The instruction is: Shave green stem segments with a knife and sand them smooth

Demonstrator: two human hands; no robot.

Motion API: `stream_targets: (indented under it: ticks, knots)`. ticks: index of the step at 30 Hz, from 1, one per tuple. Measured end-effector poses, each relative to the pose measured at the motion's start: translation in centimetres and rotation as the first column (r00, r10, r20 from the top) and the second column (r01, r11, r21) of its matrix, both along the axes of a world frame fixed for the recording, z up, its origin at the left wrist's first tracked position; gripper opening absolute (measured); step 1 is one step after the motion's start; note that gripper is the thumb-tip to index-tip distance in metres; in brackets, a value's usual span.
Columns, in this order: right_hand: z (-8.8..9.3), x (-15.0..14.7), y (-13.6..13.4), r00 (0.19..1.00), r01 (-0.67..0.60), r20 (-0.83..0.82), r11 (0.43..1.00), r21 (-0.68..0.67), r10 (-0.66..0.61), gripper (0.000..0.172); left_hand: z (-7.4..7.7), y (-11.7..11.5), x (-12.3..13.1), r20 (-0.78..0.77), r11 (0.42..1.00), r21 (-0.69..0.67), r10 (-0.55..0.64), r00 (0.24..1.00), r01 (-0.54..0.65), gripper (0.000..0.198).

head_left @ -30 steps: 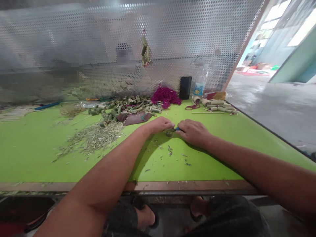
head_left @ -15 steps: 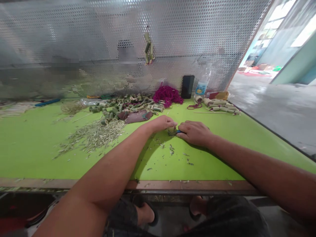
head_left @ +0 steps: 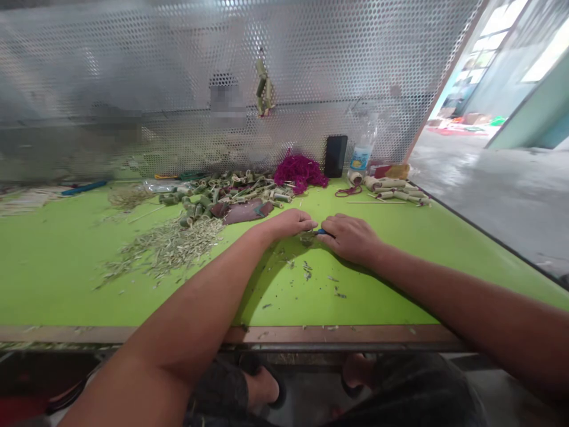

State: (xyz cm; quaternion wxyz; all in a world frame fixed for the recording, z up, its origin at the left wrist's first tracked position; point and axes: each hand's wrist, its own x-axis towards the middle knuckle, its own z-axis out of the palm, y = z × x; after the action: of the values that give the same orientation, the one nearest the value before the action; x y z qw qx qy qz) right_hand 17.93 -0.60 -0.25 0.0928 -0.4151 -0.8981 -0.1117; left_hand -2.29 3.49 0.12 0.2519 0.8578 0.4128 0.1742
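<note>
Over the green tabletop point(head_left: 57, 279), head view | left hand point(head_left: 288, 224) lay palm-down, fingers curled, its hold unclear, fingertips beside a green leaf scrap point(head_left: 306, 239) | right hand point(head_left: 351, 239) closed over a small blue-handled tool point(head_left: 324, 232) | beyond the grip: rolled-leaf heap point(head_left: 222, 194), magenta fibre bundle point(head_left: 300, 172), black phone point(head_left: 335, 156), plastic bottle point(head_left: 362, 155) | behind: perforated metal screen point(head_left: 133, 59); rightward: concrete floor point(head_left: 502, 198)

Head-worn cam here, sitting right over the near edge of the green worktable point(head_left: 57, 273) and angled forward and down, close up, taking in the tabletop and the perforated metal screen point(head_left: 284, 53) beyond it.
</note>
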Motion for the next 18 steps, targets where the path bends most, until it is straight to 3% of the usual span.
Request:
stream_targets:
  ticks: [9, 15, 18]
  knots:
    - [0.05, -0.33, 0.47, 0.987, -0.06, 0.143, 0.993, -0.099, 0.074, 0.036, -0.11, 0.02, -0.08, 0.032, 1.0, -0.021, -0.007, 0.999, 0.008, 0.041]
    - [-0.16, -0.13, 0.12, 0.987, -0.101, 0.12, 0.994, -0.053, 0.106, 0.037, -0.23, 0.09, 0.0, 0.03, 1.0, -0.004, -0.014, 0.999, 0.014, 0.041]
    - [0.04, 0.11, -0.24, 0.996, -0.05, 0.075, 0.998, -0.037, 0.052, 0.038, -0.18, -0.05, 0.04, 0.021, 1.0, 0.014, -0.012, 1.0, 0.012, 0.043]
